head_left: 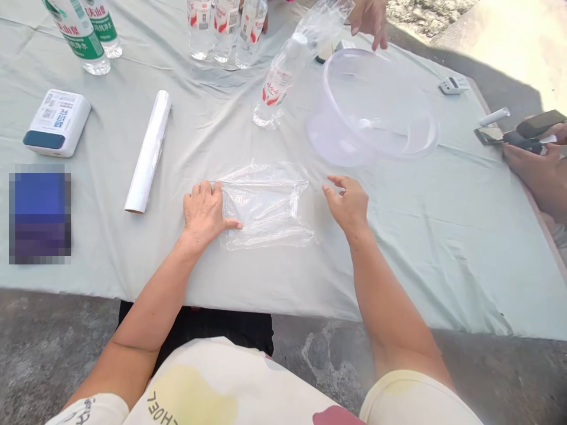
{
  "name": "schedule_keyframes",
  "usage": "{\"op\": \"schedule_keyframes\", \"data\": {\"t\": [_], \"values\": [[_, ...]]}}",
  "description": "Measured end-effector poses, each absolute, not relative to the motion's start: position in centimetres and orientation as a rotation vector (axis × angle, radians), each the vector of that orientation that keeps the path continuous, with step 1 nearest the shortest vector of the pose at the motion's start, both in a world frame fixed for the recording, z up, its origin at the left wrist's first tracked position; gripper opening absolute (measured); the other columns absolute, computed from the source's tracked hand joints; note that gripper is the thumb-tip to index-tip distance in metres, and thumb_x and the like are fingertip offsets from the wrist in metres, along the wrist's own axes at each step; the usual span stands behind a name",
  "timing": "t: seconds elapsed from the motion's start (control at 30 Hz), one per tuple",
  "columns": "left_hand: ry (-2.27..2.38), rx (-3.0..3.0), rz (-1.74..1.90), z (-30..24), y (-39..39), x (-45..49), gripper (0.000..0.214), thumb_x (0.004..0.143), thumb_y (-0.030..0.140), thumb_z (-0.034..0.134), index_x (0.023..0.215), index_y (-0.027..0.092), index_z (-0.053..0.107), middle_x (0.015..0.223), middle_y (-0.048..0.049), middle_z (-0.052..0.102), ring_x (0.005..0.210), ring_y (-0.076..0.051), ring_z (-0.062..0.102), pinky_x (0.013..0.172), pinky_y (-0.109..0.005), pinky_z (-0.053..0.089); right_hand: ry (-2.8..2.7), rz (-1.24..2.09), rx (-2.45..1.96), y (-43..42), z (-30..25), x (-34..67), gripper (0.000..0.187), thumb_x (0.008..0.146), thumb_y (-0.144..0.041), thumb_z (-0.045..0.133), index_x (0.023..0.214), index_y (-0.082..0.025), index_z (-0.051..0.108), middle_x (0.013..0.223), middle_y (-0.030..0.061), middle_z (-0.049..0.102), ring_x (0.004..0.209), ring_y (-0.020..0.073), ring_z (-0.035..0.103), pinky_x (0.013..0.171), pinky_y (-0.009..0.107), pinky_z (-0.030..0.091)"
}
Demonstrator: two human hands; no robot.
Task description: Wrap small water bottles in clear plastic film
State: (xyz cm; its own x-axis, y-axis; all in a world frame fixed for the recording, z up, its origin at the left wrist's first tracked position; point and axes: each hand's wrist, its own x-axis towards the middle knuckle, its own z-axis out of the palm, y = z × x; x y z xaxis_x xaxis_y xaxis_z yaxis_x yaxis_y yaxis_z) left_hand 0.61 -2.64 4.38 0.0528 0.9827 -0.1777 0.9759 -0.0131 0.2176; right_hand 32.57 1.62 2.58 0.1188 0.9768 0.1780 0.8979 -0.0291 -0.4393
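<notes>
A sheet of clear plastic film (266, 206) lies folded and wrinkled on the cloth in front of me. My left hand (202, 209) rests on its left edge, palm down, the thumb stretched out over the film and the fingers bent a little against the cloth. Just past the film's right end, my right hand (349, 203) hovers with thumb and fingers apart and nothing in them. Left of my left hand lies a roll of cling film (149, 150) on a cardboard core. Beyond my right hand a translucent plastic basin (339, 130) sits tilted.
A water bottle (271, 94) stands near the basin, clear plastic at its top. More bottles (221, 29) stand at the back. A white device (57, 121) is at left. Another person's hand (370, 23) is above the basin; another's hands (538, 159) hold a dark object at right.
</notes>
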Motion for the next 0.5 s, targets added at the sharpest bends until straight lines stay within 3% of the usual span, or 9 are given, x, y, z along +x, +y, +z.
{"op": "schedule_keyframes", "data": {"t": [0.13, 0.3, 0.4, 0.5], "values": [[1.975, 2.055, 0.03, 4.4, -2.4, 0.4, 0.102, 0.066, 0.065, 0.082, 0.147, 0.016, 0.043, 0.123, -0.0171, 0.057, 0.109, -0.033, 0.054, 0.084, -0.039, 0.044, -2.141, 0.417, -1.673, 0.4, 3.0, 30.5, 0.033, 0.086, -0.039, 0.059, 0.114, -0.025, 0.07, 0.122, 0.01, 0.067, 0.117, 0.0272, 0.061, 0.091, 0.044, 0.054], [1.961, 2.038, -0.009, 4.5, -2.2, 0.0, 0.106, 0.066, 0.063, 0.083, 0.149, 0.013, 0.041, 0.123, -0.0174, 0.057, 0.11, -0.033, 0.054, 0.083, -0.038, 0.045, -1.774, 0.339, -2.282, 1.6, 3.1, 31.9, 0.032, 0.082, -0.027, 0.057, 0.108, -0.016, 0.072, 0.114, 0.0156, 0.069, 0.09, 0.026, 0.067, 0.092, 0.048, 0.05], [1.945, 2.038, 0.001, 4.5, -2.2, -0.1, 0.104, 0.066, 0.062, 0.083, 0.149, 0.015, 0.041, 0.123, -0.0171, 0.058, 0.11, -0.034, 0.055, 0.082, -0.038, 0.045, -1.733, 0.342, -2.244, 1.6, 3.3, 31.7, 0.029, 0.086, -0.029, 0.052, 0.103, -0.017, 0.072, 0.104, 0.0122, 0.071, 0.084, 0.0232, 0.065, 0.09, 0.045, 0.05], [1.955, 2.036, 0.024, 4.5, -2.1, -0.2, 0.104, 0.066, 0.061, 0.084, 0.149, 0.016, 0.041, 0.122, -0.0171, 0.058, 0.109, -0.034, 0.055, 0.082, -0.038, 0.045, -1.911, 0.498, -2.132, 1.0, 3.7, 30.6, 0.034, 0.085, -0.039, 0.06, 0.112, -0.02, 0.07, 0.106, 0.0095, 0.071, 0.082, 0.0212, 0.064, 0.083, 0.04, 0.051]]}}
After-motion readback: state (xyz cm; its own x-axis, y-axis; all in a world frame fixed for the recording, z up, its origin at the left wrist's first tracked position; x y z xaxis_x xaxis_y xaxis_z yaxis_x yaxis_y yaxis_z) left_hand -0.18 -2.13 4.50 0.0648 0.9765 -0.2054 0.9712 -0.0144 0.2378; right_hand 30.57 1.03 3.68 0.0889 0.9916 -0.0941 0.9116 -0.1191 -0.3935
